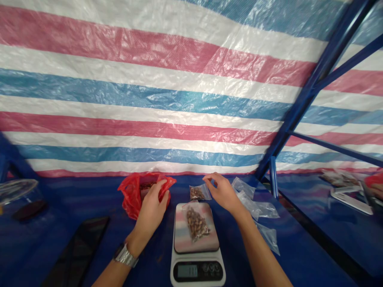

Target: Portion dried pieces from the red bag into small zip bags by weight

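Observation:
My left hand [153, 205] is over the right side of a crumpled red plastic bag [131, 197], thumb and index finger apart; its other fingertips are partly hidden inside the bag mouth. Brown, nut-like pieces [146, 185] show in the bag. My right hand [223, 193], fingers curved with a gap inside the thumb, hovers beside a small clear zip bag [196, 193] of brown pieces; I see nothing held in it. A kitchen scale [196, 247] stands between my forearms, its display lit but hard to read. On its plate lies another filled zip bag [196, 225].
Several clear plastic bags [260, 209] lie right of my right hand. A dark glossy panel [80, 247] and a clear round container [19, 199] are at left. Blue metal bars [295, 115] rise at right before a striped sheet [149, 99]. Another person's hand [377, 189] shows far right.

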Available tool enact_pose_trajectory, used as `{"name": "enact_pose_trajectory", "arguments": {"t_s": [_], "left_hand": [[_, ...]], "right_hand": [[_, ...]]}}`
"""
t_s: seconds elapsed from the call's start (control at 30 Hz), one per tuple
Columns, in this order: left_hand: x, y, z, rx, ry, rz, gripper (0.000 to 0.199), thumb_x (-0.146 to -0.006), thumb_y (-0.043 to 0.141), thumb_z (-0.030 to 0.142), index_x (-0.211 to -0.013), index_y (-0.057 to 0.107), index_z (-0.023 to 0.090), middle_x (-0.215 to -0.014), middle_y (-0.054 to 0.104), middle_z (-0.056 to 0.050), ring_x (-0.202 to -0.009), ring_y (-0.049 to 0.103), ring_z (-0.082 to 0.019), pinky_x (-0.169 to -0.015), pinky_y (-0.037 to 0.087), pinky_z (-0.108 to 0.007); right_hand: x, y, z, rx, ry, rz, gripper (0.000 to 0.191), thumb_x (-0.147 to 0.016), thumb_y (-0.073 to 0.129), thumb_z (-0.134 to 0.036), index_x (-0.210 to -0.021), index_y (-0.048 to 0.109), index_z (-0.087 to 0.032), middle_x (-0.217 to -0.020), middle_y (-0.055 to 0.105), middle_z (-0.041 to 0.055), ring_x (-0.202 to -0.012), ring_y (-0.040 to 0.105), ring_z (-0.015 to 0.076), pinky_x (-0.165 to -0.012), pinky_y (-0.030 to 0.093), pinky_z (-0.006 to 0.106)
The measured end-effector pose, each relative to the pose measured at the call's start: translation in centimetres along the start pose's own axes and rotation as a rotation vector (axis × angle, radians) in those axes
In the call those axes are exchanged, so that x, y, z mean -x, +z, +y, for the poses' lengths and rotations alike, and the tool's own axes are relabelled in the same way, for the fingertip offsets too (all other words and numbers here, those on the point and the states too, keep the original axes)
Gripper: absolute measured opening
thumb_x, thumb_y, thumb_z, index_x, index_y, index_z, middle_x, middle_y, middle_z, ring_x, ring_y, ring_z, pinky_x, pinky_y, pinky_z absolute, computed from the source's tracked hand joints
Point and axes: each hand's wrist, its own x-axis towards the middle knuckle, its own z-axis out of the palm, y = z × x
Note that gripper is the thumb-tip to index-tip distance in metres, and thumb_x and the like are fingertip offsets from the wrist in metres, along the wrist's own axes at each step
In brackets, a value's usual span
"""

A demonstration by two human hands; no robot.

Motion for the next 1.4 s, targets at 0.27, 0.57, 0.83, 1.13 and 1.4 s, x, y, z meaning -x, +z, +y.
{"name": "enact_pose_trajectory", "arguments": {"t_s": [0.27,0.57,0.83,1.13,1.4], "left_hand": [[-0.1,-0.1,0.3,0.123,-0.001,0.17,0.038,-0.1,0.052,0.043,-0.128,0.064,0.021,-0.128,0.068,-0.013,-0.12,0.066,-0.028,-0.11,0.051,-0.049],[0.8,-1.0,2.7,-0.128,0.229,0.282,0.029,-0.103,0.048,0.029,-0.119,0.07,0.019,-0.115,0.063,-0.011,-0.11,0.063,-0.026,-0.104,0.052,-0.045],[1.2,-0.8,2.7,-0.113,0.271,0.245,0.025,-0.102,0.048,0.022,-0.114,0.069,0.021,-0.111,0.063,-0.008,-0.104,0.065,-0.023,-0.098,0.051,-0.04],[2.0,-0.2,3.2,-0.153,0.354,0.216,0.025,-0.1,0.049,0.017,-0.116,0.067,0.022,-0.116,0.06,-0.007,-0.107,0.065,-0.022,-0.097,0.051,-0.035],[2.1,0.0,3.7,-0.159,0.321,0.223,0.025,-0.099,0.05,0.016,-0.114,0.068,0.024,-0.119,0.057,-0.009,-0.108,0.065,-0.023,-0.096,0.053,-0.036]], "right_hand": [[0.0,-0.4,-1.0,-0.105,0.019,-0.039,0.018,-0.096,0.058,-0.021,-0.1,0.076,-0.021,-0.099,0.077,0.0051,-0.089,0.069,0.0199,-0.078,0.048,0.031],[0.7,-0.2,-2.5,-0.175,0.006,-0.389,0.019,-0.098,0.063,-0.025,-0.097,0.082,-0.024,-0.099,0.079,0.0037,-0.091,0.069,0.0187,-0.081,0.048,0.029],[0.7,-0.1,-2.6,-0.176,0.036,-0.431,0.02,-0.093,0.065,-0.016,-0.099,0.082,-0.024,-0.099,0.074,0.0047,-0.09,0.068,0.0186,-0.083,0.05,0.03],[0.7,0.4,-2.3,-0.17,0.058,-0.441,0.021,-0.09,0.067,-0.012,-0.099,0.082,-0.023,-0.101,0.072,0.0042,-0.09,0.067,0.017,-0.084,0.05,0.028],[0.7,0.1,-2.5,-0.165,0.013,-0.419,0.02,-0.09,0.066,-0.013,-0.097,0.082,-0.023,-0.098,0.074,0.004,-0.091,0.067,0.0188,-0.084,0.05,0.03]]}}
